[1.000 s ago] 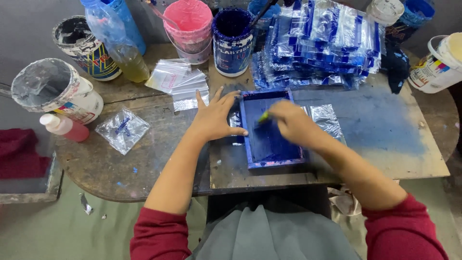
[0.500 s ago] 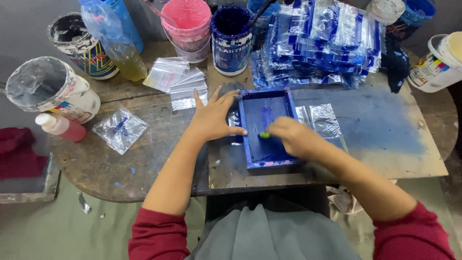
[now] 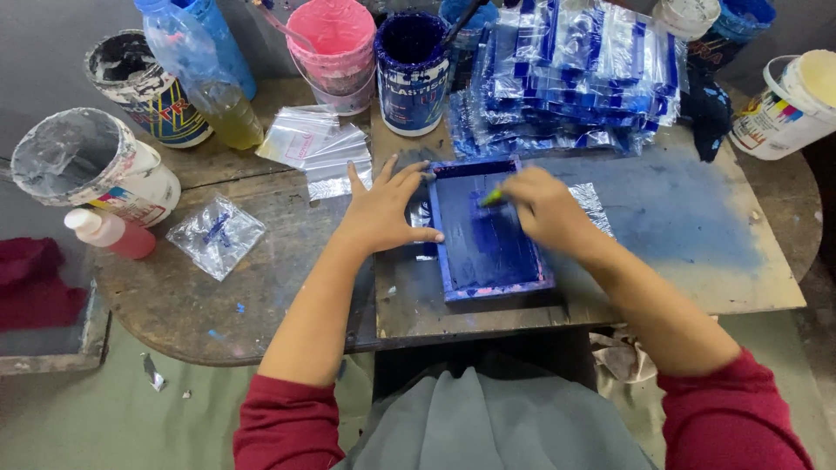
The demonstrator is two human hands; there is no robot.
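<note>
Paint-stained table, blue frame under flat open left hand, right hand gripping squeegee.

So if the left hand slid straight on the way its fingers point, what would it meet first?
The left hand rests on the blue frame's left edge, fingers pointing up and right. Going on, it would probably meet the dark blue paint pot first, though depth is hard to judge.

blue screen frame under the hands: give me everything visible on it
The blue screen frame is a small rectangular frame, apparently wood, coated in blue ink, with a flat mesh panel streaked darker blue. It lies flat on a blue-stained board, long side running away from the person. The left hand presses its left edge; the right hand holds a small tool on the mesh near the far end.
</note>
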